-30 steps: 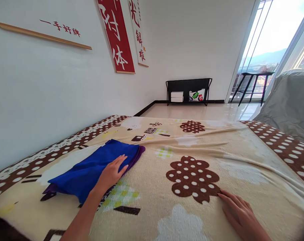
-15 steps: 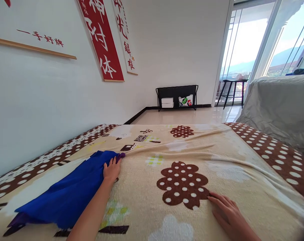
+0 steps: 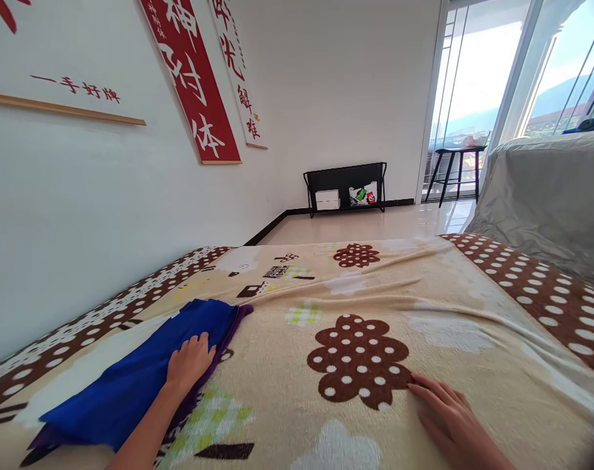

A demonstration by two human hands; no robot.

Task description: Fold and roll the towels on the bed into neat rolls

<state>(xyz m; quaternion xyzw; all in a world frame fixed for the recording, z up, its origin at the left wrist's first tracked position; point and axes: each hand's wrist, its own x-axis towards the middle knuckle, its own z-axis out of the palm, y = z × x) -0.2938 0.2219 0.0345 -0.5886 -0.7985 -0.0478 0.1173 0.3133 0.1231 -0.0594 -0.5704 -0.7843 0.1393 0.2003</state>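
Observation:
A folded blue cloth (image 3: pixel 125 385), with a purple layer showing along its right edge and near corner, lies on the left part of a patterned blanket (image 3: pixel 262 365). I cannot tell what kind of garment or cloth it is. My left hand (image 3: pixel 192 359) lies palm down on top of it, close to the purple edge, fingers slightly bent and not closed on the fabric. To the right, my right hand (image 3: pixel 448 414) rests on the blanket with its fingers stretched out, touching the edge of a brown dotted flower print. It holds nothing.
Beyond the blanket's far edge, a low black rack (image 3: pixel 346 186) stands by the wall with a white box in it. Grey sheeting (image 3: pixel 542 196) covers a bulky thing at the right. A black stool (image 3: pixel 456 170) stands by the glass door. Scrolls (image 3: pixel 194 85) hang at left.
My left hand has slid left and nearer to me across the blue cloth. More of the purple edge shows, and the cloth's right side lies straighter. My right hand has stayed in place.

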